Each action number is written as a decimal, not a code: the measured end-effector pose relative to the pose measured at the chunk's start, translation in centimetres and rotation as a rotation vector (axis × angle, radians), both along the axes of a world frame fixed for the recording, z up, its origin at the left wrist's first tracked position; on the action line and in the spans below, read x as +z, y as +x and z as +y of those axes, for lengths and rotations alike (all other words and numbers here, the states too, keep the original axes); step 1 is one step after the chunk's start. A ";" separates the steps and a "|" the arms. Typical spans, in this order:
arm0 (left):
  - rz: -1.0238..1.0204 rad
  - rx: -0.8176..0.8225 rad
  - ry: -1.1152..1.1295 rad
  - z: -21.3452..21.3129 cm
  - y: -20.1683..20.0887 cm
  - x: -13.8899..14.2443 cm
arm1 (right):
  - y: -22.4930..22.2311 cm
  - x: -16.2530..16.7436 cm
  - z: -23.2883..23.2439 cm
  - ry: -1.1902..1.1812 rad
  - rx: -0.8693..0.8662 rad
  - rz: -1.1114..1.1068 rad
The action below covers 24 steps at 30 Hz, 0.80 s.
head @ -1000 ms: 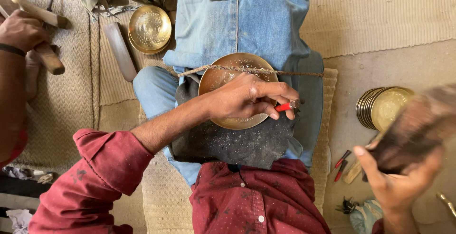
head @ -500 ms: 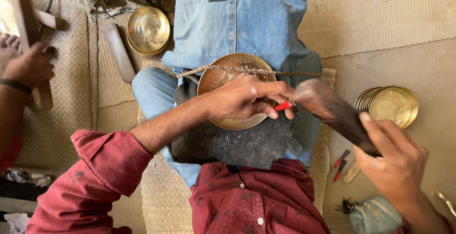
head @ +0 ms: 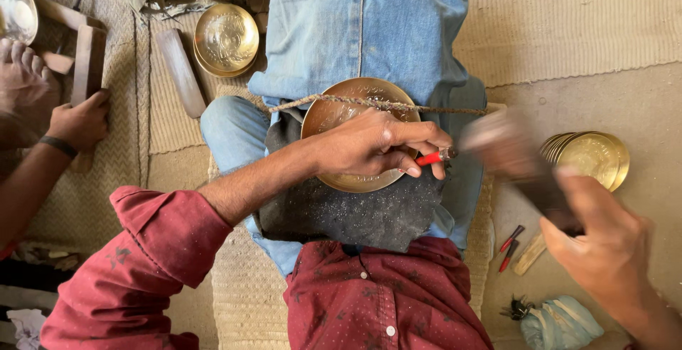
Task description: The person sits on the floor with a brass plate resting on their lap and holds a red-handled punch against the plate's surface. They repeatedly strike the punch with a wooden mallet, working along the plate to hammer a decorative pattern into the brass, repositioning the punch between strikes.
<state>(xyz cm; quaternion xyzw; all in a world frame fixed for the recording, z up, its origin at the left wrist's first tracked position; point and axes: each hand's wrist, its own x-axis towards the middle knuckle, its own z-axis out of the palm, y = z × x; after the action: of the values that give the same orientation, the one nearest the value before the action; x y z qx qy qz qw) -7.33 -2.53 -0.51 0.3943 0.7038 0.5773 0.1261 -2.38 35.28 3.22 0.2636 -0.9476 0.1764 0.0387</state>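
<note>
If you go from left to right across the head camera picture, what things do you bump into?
Another person's hand on a wooden block → brass bowls → left hand pinching a red-handled tool over the brass plate → blurred wooden mallet → right hand.

left hand pins chisel | brass bowl | right hand grips mallet (blurred)

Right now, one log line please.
left hand: holds red-tipped punch on brass bowl | right hand: grips blurred mallet
</note>
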 end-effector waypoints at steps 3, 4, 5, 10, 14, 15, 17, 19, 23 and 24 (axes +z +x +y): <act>0.031 -0.013 -0.007 -0.1 -0.1 0.1 | -0.4 0.6 -0.7 -0.086 -0.048 -0.074; 0.021 -0.017 -0.001 0.0 0.0 0.1 | -0.4 0.9 -0.8 0.028 -0.037 -0.062; 0.015 -0.019 0.002 -0.1 -0.1 0.2 | -0.5 1.2 -0.9 0.139 -0.025 -0.048; 0.002 -0.026 0.004 -0.1 -0.1 0.3 | -0.7 1.4 -1.3 0.037 0.005 -0.041; -0.044 -0.033 0.010 0.0 -0.1 0.3 | -0.8 1.4 -1.6 0.039 -0.025 -0.016; -0.058 -0.016 -0.002 0.0 -0.1 0.3 | -0.8 1.5 -1.8 -0.120 -0.057 -0.052; -0.087 0.021 -0.027 0.1 0.0 0.3 | -0.8 1.9 -2.1 -0.443 -0.057 -0.177; -0.047 0.031 -0.029 0.1 0.0 0.4 | -0.9 2.3 -2.4 -0.261 -0.014 -0.149; -0.099 0.053 -0.024 0.1 -0.1 0.6 | -1.0 1.7 -3.1 0.117 0.008 0.004; -0.096 0.051 -0.022 0.2 -0.2 0.6 | -1.1 1.3 -3.1 -0.042 -0.020 -0.006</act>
<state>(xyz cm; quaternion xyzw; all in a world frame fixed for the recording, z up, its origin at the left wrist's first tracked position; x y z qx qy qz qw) -7.49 -2.37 0.09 0.3469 0.7130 0.5908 0.1492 -3.47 32.22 4.56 0.2529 -0.9462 0.1970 0.0430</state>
